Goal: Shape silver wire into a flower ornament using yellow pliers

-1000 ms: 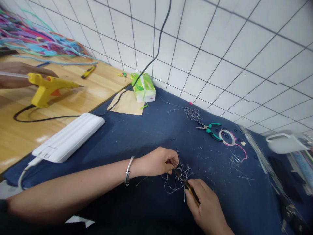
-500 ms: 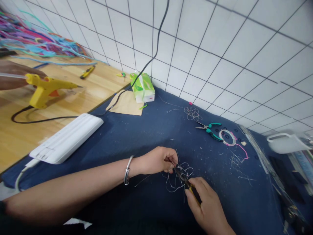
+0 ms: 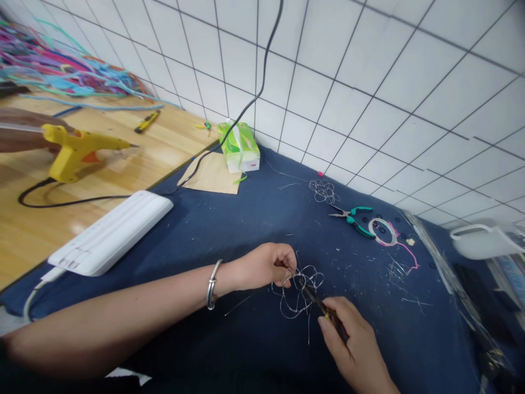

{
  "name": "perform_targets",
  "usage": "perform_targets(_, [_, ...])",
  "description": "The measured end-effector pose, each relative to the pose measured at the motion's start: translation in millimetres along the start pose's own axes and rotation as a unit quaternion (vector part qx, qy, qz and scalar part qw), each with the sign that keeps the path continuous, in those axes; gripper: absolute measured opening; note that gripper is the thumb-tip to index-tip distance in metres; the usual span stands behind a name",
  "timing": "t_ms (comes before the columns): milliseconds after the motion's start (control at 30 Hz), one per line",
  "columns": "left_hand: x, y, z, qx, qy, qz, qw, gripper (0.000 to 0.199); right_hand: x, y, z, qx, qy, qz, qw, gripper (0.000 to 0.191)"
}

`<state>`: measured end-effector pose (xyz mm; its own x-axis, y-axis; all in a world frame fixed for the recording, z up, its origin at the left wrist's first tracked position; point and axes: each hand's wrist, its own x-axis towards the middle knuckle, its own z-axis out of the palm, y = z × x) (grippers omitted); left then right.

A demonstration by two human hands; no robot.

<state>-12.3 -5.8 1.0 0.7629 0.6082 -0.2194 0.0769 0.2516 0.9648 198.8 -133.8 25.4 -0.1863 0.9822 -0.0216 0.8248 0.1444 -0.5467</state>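
Observation:
Pinched in my left hand [image 3: 273,265] is a looped piece of thin silver wire [image 3: 292,312], bent into several petal-like rings. My right hand [image 3: 356,342] grips a pair of pliers [image 3: 315,300] with dark jaws and some yellow on the handles. The jaw tips reach in among the wire loops, close to my left fingertips; whether they clamp the wire I cannot make out. A second looped wire shape [image 3: 323,190] lies near the wall, beside teal-handled long-nose pliers [image 3: 353,216].
At left, another person's hand [image 3: 28,128] holds a yellow glue gun [image 3: 77,148] above the wooden table [image 3: 164,148]. A white power strip [image 3: 110,232], a tissue pack [image 3: 241,145], a wire coil [image 3: 381,231] and wire scraps [image 3: 397,271] lie around. A black cable [image 3: 262,82] hangs down.
My right hand and the pliers have shifted slightly right and down, drawing the jaws back a little from my left fingertips. My left hand keeps its pinch, moving barely left.

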Motion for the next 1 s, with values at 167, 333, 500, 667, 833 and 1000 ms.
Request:
perform_targets(167, [1, 0, 2.2, -0.042, 0.019, -0.009, 0.999, 0.01, -3, 5, 5, -0.096, 0.05, -0.031, 0.994, 0.025])
perform_targets(333, [0, 1, 7.1, -0.081, 0.02, -0.022, 0.996, 0.012, -4, 4, 9, -0.13, 0.042, -0.053, 0.989, 0.026])
perform_targets(500, [0, 0, 9.4, -0.099, 0.022, -0.033, 0.994, 0.014, -5, 3, 13, -0.161, 0.065, -0.061, 0.983, 0.028])
perform_targets(667, [0, -1, 9.9, -0.103, 0.027, -0.032, 0.994, 0.013, -6, 3, 15, -0.183, 0.077, -0.064, 0.978, 0.028])
perform_targets(833, [0, -4, 12.5, -0.105, 0.036, -0.031, 0.993, 0.013, -6, 1, 16, -0.173, 0.074, -0.067, 0.98, 0.027])
perform_targets(1000, [-1, -5, 13.6, -0.105, 0.029, -0.023, 0.994, 0.012, -6, 0, 17, -0.196, 0.089, -0.085, 0.973, 0.027])
